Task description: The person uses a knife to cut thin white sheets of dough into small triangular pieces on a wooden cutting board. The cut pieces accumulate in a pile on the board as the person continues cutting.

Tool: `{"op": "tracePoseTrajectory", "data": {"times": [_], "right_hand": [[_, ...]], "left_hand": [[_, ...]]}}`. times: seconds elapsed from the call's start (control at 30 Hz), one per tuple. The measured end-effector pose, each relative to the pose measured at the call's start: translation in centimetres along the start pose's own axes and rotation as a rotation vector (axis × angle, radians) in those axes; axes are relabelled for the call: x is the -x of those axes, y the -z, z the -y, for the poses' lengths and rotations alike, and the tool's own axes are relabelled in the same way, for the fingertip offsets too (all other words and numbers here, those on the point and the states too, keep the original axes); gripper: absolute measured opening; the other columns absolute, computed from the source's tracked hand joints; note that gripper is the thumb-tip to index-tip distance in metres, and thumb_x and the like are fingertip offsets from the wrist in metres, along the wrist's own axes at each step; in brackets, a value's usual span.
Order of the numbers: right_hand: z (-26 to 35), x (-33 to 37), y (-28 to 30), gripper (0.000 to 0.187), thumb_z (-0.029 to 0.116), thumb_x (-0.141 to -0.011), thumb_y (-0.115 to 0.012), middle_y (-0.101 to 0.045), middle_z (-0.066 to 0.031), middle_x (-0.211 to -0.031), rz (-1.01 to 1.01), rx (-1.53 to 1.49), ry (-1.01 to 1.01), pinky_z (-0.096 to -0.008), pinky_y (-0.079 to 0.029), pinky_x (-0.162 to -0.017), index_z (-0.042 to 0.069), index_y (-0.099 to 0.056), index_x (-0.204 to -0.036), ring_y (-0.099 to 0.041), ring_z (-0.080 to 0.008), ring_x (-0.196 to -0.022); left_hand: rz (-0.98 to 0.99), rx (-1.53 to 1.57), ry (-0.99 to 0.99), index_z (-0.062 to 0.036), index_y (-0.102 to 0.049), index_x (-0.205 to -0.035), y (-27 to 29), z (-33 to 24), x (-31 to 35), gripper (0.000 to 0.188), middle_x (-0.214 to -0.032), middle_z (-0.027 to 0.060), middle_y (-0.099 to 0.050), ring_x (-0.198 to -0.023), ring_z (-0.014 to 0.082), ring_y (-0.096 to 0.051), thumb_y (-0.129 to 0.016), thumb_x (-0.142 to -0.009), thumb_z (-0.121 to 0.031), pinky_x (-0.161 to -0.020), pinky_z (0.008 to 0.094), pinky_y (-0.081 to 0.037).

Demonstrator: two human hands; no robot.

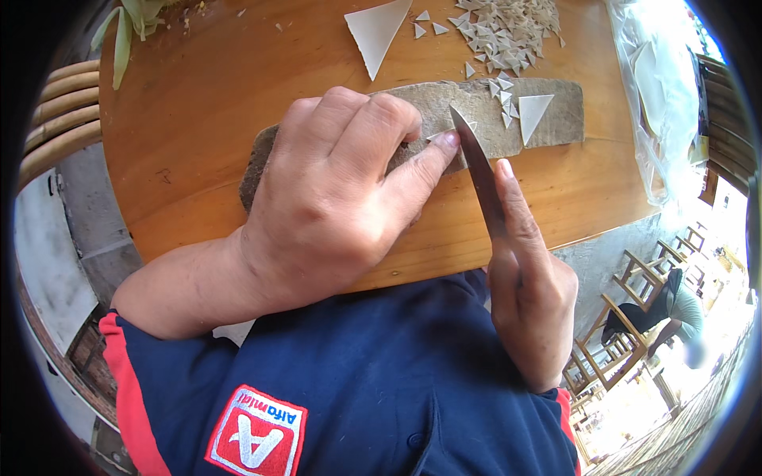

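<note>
The right hand (532, 293) is closed around the knife (479, 170), forefinger laid along it, probably for control. The left hand (333, 190) seems to steady by thumb a white piece (433, 136) on the board (565, 111); its finger grip, I cannot tell. Small triangles (512, 36) lie beyond.

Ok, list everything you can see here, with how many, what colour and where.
Knife: one, grey, in the right hand, tip over the board
Board: one, grey-brown, on the table
Small triangles: many, off-white, heaped beyond the board, a few on it
Large triangles: two, off-white, one beyond the board, one on it
Table: one, orange-brown, under the board
Plastic bag: one, clear, right table edge
Leaves: several, yellow-green, far left table corner
Stools: several, brown, right background
Other person: one, green top, right background
Shirt: one, navy and red, on the wearer
Left hand: one, bare, at the board
Right hand: one, bare, near side
</note>
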State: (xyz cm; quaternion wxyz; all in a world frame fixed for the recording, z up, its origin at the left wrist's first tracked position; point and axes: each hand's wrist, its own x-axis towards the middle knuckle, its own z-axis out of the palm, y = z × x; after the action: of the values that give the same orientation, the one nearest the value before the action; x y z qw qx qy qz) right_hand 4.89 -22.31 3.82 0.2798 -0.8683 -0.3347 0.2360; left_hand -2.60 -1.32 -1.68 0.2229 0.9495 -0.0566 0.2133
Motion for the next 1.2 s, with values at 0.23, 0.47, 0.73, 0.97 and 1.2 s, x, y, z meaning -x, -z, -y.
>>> {"op": "tracePoseTrajectory", "data": {"times": [0.23, 0.47, 0.73, 0.97, 1.2], "right_hand": [[0.7, 0.1, -0.2, 0.067, -0.013, -0.088, -0.05, -0.07, -0.0195, -0.093, 0.025, 0.121, -0.014, -0.0335, -0.056, -0.071, 0.005, -0.049, -0.152, -0.067, -0.0222, -0.065], [-0.7, 0.7, -2.4, 0.086, -0.013, -0.075, -0.061, -0.047, -0.0056, -0.061, -0.101, 0.324, 0.109, -0.0428, -0.058, -0.087, 0.014, -0.048, -0.155, -0.056, -0.0225, -0.05], [0.9, 1.8, -0.2, 0.081, -0.016, -0.079, -0.056, -0.059, -0.0111, -0.07, 0.001, 0.237, -0.025, -0.0443, -0.059, -0.08, 0.013, -0.049, -0.154, -0.064, -0.0252, -0.058], [0.6, 1.0, 0.9, 0.067, -0.013, -0.088, -0.049, -0.067, -0.0168, -0.076, -0.043, 0.103, -0.107, -0.0303, -0.053, -0.065, 0.008, -0.051, -0.152, -0.068, -0.02, -0.064], [0.7, 1.8, 1.2, 0.071, -0.016, -0.084, -0.054, -0.058, -0.0129, -0.065, 0.024, 0.047, -0.018, -0.036, -0.053, -0.063, 0.014, -0.056, -0.149, -0.063, -0.0241, -0.056]], "left_hand": [[-0.035, -0.053, -0.004, -0.0077, -0.078, -0.113, -0.2, -0.2, 0.2, 0.046, -0.098, 0.0066, -0.061, -0.083, 0.0231, -0.057, -0.08, -0.068, -0.002, -0.066, 0.036, -0.042], [-0.022, -0.063, 0.001, -0.0056, -0.077, -0.113, -0.1, -0.5, -0.1, 0.045, -0.098, 0.0072, -0.061, -0.084, 0.024, -0.057, -0.079, -0.068, -0.002, -0.07, 0.0368, -0.044], [-0.017, -0.058, 0.031, -0.0031, -0.076, -0.114, 0.3, -0.7, 0.2, 0.043, -0.1, 0.0094, -0.064, -0.088, 0.0259, -0.06, -0.078, -0.071, -0.003, -0.072, 0.0376, -0.046], [0.002, 0.048, 0.064, 0.0, -0.074, -0.114, 0.7, -0.7, 0.1, 0.044, -0.103, 0.0119, -0.065, -0.089, 0.0282, -0.061, -0.079, -0.07, -0.003, -0.076, 0.0399, -0.047], [0.053, 0.09, 0.112, 0.0008, -0.074, -0.113, 1.2, -1.1, 0.1, 0.045, -0.105, 0.0138, -0.066, -0.09, 0.0286, -0.061, -0.08, -0.069, -0.004, -0.076, 0.0397, -0.046]]}}
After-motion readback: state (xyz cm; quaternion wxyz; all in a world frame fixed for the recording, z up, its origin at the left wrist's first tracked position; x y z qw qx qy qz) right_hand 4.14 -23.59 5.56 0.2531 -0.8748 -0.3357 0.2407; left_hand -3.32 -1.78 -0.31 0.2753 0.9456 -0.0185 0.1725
